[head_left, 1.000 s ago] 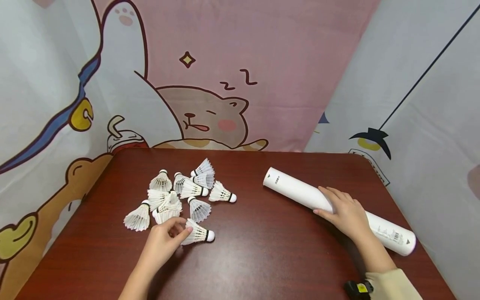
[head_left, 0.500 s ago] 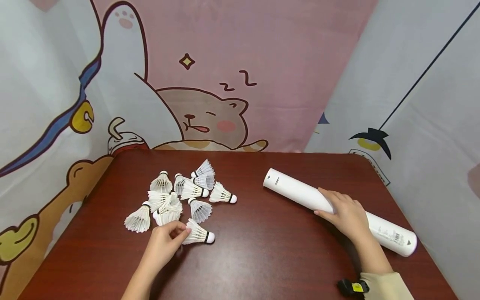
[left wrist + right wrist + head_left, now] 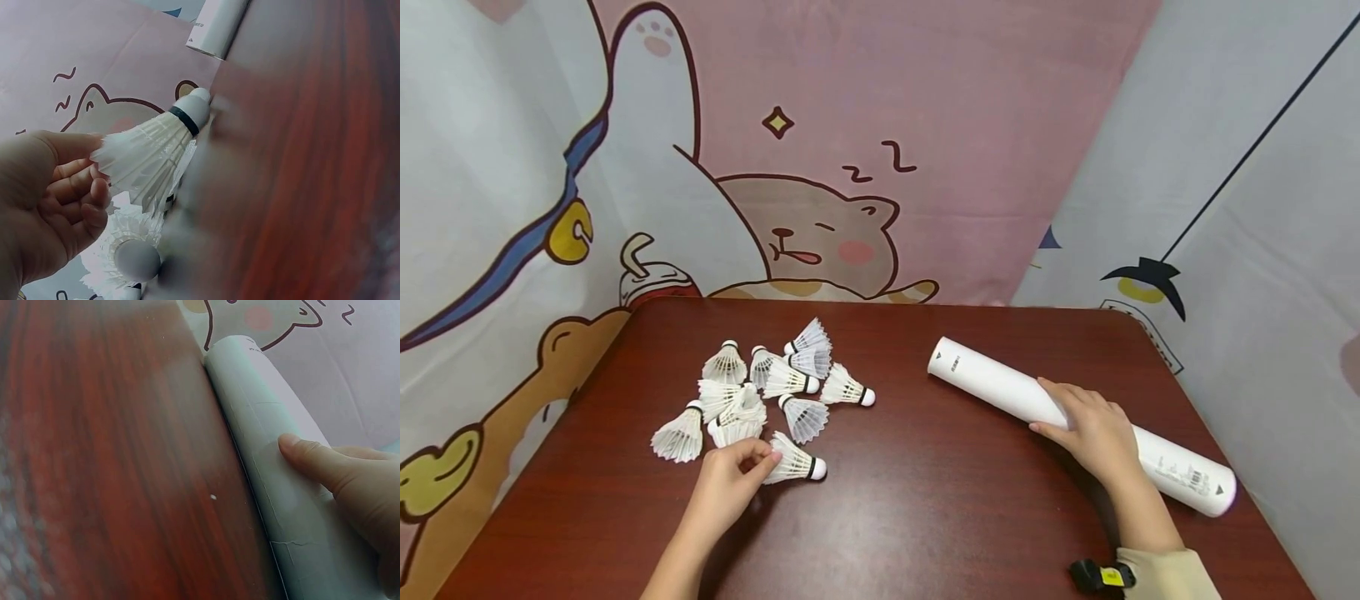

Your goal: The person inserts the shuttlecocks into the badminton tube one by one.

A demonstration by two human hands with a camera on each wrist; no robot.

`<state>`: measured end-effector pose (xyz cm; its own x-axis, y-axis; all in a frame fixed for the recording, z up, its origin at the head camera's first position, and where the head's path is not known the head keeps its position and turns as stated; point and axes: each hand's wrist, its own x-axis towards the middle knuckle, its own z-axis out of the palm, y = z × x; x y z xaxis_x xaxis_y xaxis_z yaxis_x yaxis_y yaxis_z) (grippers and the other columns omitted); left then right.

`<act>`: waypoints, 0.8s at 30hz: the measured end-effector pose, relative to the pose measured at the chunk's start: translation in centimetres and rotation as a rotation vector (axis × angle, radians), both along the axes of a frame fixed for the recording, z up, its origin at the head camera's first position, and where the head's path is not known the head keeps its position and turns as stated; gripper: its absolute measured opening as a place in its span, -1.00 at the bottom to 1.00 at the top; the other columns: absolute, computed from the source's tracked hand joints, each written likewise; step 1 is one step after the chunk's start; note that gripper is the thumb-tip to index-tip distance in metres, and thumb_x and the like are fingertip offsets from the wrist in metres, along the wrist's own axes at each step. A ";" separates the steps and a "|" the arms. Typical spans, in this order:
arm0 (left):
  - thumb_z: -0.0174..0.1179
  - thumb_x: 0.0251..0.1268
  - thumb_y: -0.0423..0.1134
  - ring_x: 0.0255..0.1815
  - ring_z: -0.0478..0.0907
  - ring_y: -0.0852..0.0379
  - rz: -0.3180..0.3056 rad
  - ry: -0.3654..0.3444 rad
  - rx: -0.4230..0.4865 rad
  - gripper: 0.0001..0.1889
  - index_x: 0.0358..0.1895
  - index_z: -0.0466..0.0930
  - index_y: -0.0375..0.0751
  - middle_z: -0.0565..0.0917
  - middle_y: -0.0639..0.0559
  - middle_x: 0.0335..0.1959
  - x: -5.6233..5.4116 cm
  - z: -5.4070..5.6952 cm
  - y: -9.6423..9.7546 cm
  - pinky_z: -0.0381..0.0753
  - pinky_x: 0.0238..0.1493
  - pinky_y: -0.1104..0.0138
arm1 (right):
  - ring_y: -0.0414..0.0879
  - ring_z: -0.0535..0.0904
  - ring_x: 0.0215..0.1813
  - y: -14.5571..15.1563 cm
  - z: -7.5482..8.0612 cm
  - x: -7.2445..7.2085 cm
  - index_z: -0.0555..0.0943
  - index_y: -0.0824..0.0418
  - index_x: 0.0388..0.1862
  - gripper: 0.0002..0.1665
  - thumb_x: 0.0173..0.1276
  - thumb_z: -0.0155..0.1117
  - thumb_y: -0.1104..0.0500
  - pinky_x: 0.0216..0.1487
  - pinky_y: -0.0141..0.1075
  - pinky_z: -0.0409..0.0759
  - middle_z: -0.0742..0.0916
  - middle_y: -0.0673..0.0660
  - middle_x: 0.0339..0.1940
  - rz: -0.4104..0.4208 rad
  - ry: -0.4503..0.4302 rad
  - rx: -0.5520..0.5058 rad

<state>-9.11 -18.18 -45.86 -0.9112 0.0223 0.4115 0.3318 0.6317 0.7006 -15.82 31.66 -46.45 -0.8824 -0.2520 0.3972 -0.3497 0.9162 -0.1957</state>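
Observation:
My left hand (image 3: pixel 724 482) pinches a white feather shuttlecock (image 3: pixel 795 462) by the edge of its skirt, its cork pointing right. In the left wrist view, the thumb and fingertips meet at the feather ends of that shuttlecock (image 3: pixel 149 156), which has a dark band below the cork. At the right lies a long white shuttlecock tube (image 3: pixel 988 383), slanting across the table. My right hand (image 3: pixel 1092 429) grips it from above around its middle. The right wrist view has the thumb along one side of the tube (image 3: pixel 262 431); most other fingers are hidden behind.
Several more shuttlecocks (image 3: pixel 786 379) lie in a loose cluster beyond the left hand, some overlapping. The dark red wooden table (image 3: pixel 925 517) backs onto a cartoon-printed curtain (image 3: pixel 985 150). A black strap with a yellow label (image 3: pixel 1108 575) sits at the right wrist.
The pinched shuttlecock's cork has shifted slightly up and left, and the left fingers have closed on the skirt's edge. My right hand and the tube have stayed nearly still.

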 end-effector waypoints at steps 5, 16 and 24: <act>0.39 -0.02 -0.49 -0.68 0.34 0.38 -0.001 0.021 0.018 -0.80 -0.54 0.60 -0.12 0.51 0.32 -0.67 0.0 0.6 0.0 0.36 -0.63 0.45 | 0.19 0.48 0.09 0.0 0.1 0.1 0.45 0.02 0.32 -0.14 0.03 0.49 -0.17 -0.07 0.18 0.36 0.61 0.19 0.11 0.017 0.002 -0.010; 0.39 0.02 -0.47 -0.66 0.35 0.35 -0.013 0.031 0.045 -0.82 -0.51 0.62 -0.12 0.51 0.31 -0.65 -0.8 2.3 0.4 0.37 -0.63 0.43 | 0.18 0.47 0.09 0.0 1.0 0.4 0.44 -0.02 0.34 -0.11 -0.01 0.53 -0.13 -0.08 0.18 0.35 0.62 0.19 0.10 0.026 0.026 -0.052; 0.39 0.02 -0.47 -0.66 0.37 0.33 -0.017 0.071 0.058 -0.84 -0.51 0.63 -0.15 0.54 0.27 -0.64 -1.9 3.7 1.2 0.38 -0.61 0.43 | 0.16 0.48 0.08 0.2 1.5 0.5 0.46 -0.01 0.32 -0.10 -0.05 0.56 -0.11 -0.11 0.15 0.37 0.62 0.18 0.10 0.044 0.047 -0.072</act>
